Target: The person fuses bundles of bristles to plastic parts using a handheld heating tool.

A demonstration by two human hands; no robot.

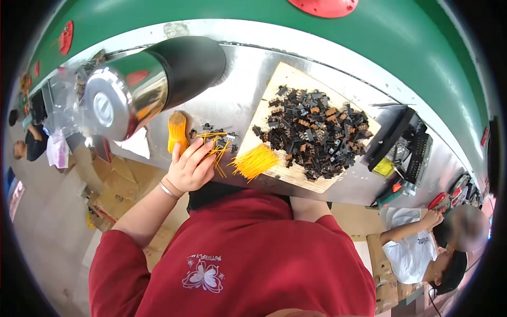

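Several loose yellow wires [218, 154] lie partly under the left hand [190, 166], between the wire bundle [177, 129] and the wooden board [289, 76]; whether it pinches any cannot be told; the right hand is out of view; for these, a light touch seems best, leaving the small black components [207, 127] undisturbed.

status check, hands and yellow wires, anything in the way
Left hand at loose yellow wires, partly hiding them. Right hand out of sight. Small black parts beside them. Flask clear of them.
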